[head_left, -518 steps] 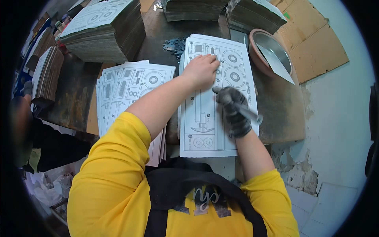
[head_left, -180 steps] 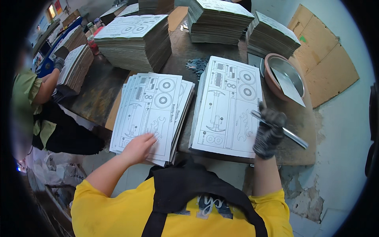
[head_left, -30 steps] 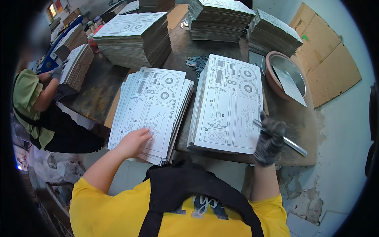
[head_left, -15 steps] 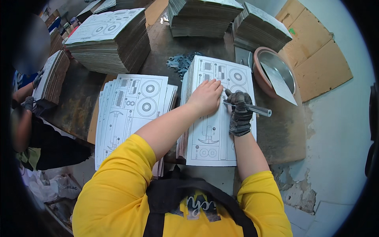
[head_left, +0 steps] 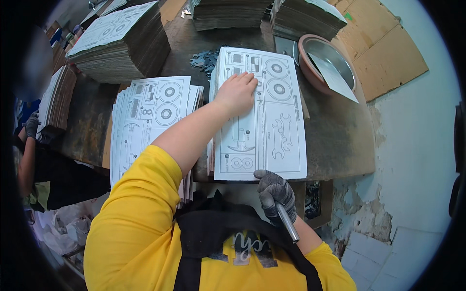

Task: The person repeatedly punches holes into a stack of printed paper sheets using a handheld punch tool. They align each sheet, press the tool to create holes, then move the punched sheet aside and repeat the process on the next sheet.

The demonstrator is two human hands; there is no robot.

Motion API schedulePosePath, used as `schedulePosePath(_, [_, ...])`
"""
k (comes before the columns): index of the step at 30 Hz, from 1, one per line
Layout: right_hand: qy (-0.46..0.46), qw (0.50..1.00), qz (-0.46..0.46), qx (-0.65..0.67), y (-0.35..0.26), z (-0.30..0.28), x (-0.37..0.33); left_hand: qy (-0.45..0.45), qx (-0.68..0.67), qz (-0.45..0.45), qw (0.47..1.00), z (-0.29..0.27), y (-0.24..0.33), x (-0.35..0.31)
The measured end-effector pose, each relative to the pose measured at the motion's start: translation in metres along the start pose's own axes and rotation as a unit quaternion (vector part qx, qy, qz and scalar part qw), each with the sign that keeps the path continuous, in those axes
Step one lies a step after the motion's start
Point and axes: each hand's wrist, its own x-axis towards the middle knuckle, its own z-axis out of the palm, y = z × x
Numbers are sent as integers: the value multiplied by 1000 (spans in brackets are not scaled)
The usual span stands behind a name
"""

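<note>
My bare left hand (head_left: 238, 92) lies with fingers stretched out on a stack of white printed boards (head_left: 286, 162), pressing its top one. That board carries line drawings of rings, a hammer and wrenches, with a long narrow strip running down its middle. At the strip's near end, by the board's front edge, my right hand (head_left: 275, 194) in a dark grey glove is closed around a round metal handle (head_left: 289, 225). The handle's free end points down toward me; its working tip is hidden by the glove. To the left is another, untidily fanned stack of printed boards (head_left: 165, 128).
Tall board stacks (head_left: 121, 53) stand along the far side of the dark table (head_left: 335, 140). Blue-grey metal pieces (head_left: 204, 60) lie beyond my stack. A pink-rimmed bowl (head_left: 303, 53) holding a white card is at the right. At far left, a co-worker's gloved hand (head_left: 32, 124) touches boards.
My right hand has drawn the metal-handled tool from mid-board back to the front edge; its handle now points toward me instead of right. My left hand stays on the board. The view has shifted slightly.
</note>
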Motion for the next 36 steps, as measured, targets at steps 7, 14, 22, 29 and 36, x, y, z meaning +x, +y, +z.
schedulePosePath(7, [214,960,118,135,-16,2,5,2,-63,47,997,-26,19,-24])
schedulePosePath(14, [285,941,-30,179,-16,-57,-2,-60,-5,252,966,-58,112,-128])
schedulePosePath(22, [290,941,-96,147,-37,-82,21,76,42,168,982,-145,86,-137])
schedulePosePath(29, [261,944,-94,177,-24,-80,42,118,88,17,989,-146,-11,-277])
schedulePosePath(36, [181,957,-50,222,17,-56,83,-118,-32,-102,987,-116,-34,-302])
